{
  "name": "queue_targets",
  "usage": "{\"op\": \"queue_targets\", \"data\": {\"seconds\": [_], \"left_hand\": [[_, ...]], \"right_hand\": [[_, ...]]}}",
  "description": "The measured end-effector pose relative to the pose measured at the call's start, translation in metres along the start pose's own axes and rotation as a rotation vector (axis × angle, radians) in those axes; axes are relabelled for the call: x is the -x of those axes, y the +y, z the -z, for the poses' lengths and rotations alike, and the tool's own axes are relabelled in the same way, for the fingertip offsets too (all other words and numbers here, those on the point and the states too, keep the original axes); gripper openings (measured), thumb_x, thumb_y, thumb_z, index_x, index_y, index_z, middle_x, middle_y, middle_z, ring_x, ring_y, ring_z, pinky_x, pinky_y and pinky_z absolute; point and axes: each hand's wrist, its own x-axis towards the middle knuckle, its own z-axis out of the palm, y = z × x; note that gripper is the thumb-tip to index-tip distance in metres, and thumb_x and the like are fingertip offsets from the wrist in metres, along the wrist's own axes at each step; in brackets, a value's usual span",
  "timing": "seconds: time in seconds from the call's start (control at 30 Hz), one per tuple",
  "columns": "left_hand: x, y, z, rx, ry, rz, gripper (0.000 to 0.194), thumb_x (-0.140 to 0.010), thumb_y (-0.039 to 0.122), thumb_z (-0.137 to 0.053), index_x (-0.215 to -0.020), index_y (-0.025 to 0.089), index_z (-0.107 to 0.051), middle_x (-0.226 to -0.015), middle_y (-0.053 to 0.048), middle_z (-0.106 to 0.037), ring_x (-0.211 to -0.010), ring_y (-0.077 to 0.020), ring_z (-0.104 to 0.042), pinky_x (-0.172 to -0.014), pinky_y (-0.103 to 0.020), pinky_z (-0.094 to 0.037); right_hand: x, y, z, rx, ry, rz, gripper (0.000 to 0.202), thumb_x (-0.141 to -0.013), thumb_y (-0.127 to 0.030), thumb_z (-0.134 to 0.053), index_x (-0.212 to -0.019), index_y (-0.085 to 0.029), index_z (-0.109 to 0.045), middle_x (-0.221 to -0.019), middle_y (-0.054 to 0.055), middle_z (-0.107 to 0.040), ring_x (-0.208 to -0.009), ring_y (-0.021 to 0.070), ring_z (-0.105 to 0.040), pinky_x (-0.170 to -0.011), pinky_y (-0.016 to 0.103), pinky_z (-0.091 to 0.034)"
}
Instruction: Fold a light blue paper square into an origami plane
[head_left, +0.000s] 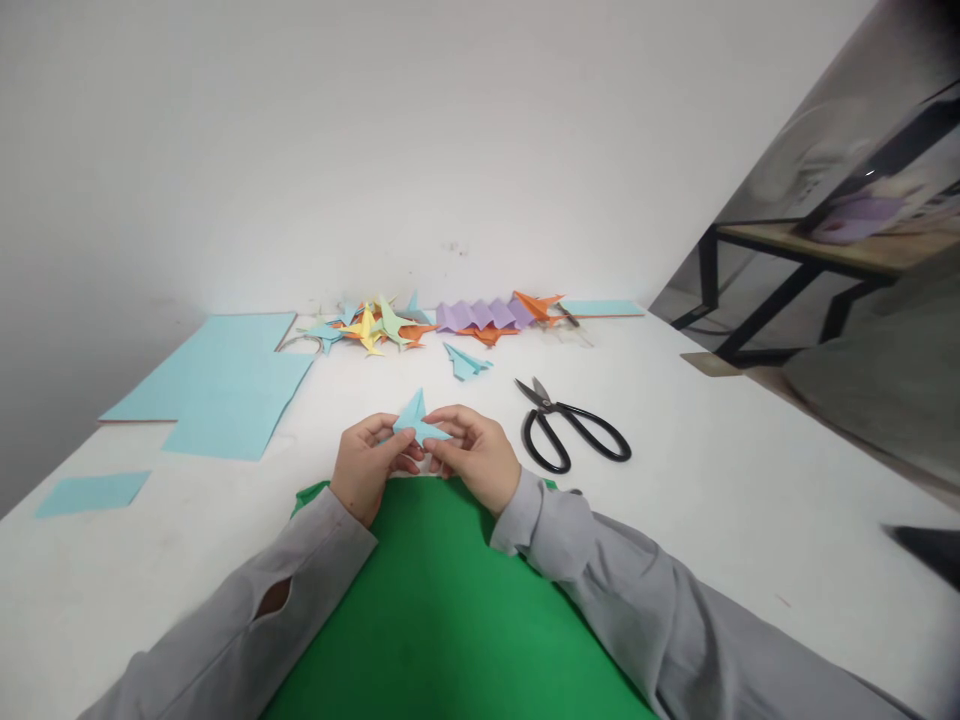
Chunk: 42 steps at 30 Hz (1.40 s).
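Between my two hands is a small folded piece of light blue paper (417, 424), its pointed tip facing away from me. My left hand (373, 458) pinches its left side with the thumb on top. On the right side, my right hand (480, 455) grips the same paper with thumb and fingers closed. Some of the fingertips are hidden behind the folds. A finished-looking blue paper plane (466, 362) lies just beyond my hands. To the right rest black-handled scissors (566, 420), their blades slightly apart and pointing away.
Blue paper sheets (232, 395) lie at the left, with a smaller blue strip (94, 494) nearer. Along the wall sit several folded paper planes (375, 325), a pleated purple paper (480, 316) and an orange plane (536, 305). A green apron (457, 600) covers my lap.
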Motion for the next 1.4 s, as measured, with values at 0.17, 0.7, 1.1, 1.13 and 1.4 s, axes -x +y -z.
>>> {"op": "queue_targets", "data": {"seconds": [0.17,0.7,1.1,1.13,1.4], "left_hand": [[-0.0007,0.0002,0.0006,0.029,-0.005,0.018,0.016,-0.061,0.023,-0.069,-0.067,0.011,-0.058,-0.053,-0.001,-0.06,-0.051,-0.0108,-0.057,-0.046,-0.02,-0.045],[-0.0004,-0.002,0.0011,-0.064,0.016,-0.039,0.019,-0.06,0.024,-0.07,-0.068,0.011,-0.059,-0.051,0.0,-0.06,-0.047,-0.009,-0.055,-0.048,-0.02,-0.046],[0.0008,-0.0021,0.0018,-0.079,0.03,-0.025,0.02,-0.055,0.019,-0.073,-0.068,0.011,-0.059,-0.054,0.001,-0.06,-0.046,-0.007,-0.053,-0.049,-0.019,-0.045],[0.0007,-0.002,0.0015,-0.069,0.038,-0.025,0.02,-0.056,0.019,-0.073,-0.068,0.011,-0.059,-0.054,0.002,-0.059,-0.046,-0.0068,-0.053,-0.048,-0.019,-0.045],[0.0008,-0.0001,-0.0001,-0.042,0.037,0.0,0.019,-0.055,0.018,-0.072,-0.067,0.011,-0.059,-0.054,0.002,-0.059,-0.045,-0.0066,-0.052,-0.048,-0.019,-0.044]], "right_hand": [[0.0004,-0.0004,-0.0005,-0.015,0.007,0.02,0.022,-0.061,-0.021,-0.066,-0.081,-0.018,-0.057,-0.058,-0.005,-0.059,-0.04,0.0075,-0.053,-0.036,0.018,-0.039],[0.002,-0.0034,-0.0009,-0.028,0.026,-0.01,0.019,-0.065,-0.03,-0.064,-0.075,-0.017,-0.056,-0.056,-0.004,-0.06,-0.04,0.0089,-0.054,-0.035,0.018,-0.038],[0.0008,-0.0027,-0.0004,-0.101,0.088,-0.084,0.027,-0.069,-0.041,-0.06,-0.075,-0.016,-0.051,-0.051,-0.003,-0.06,-0.037,0.0081,-0.054,-0.035,0.017,-0.039],[0.0005,-0.0026,-0.0002,-0.112,0.099,-0.1,0.029,-0.071,-0.044,-0.057,-0.074,-0.016,-0.052,-0.051,-0.002,-0.061,-0.037,0.0082,-0.054,-0.036,0.017,-0.039],[0.0,-0.0012,-0.0001,-0.02,0.023,-0.079,0.032,-0.065,-0.044,-0.064,-0.061,-0.014,-0.052,-0.052,0.0,-0.062,-0.036,0.0082,-0.054,-0.033,0.017,-0.038]]}}
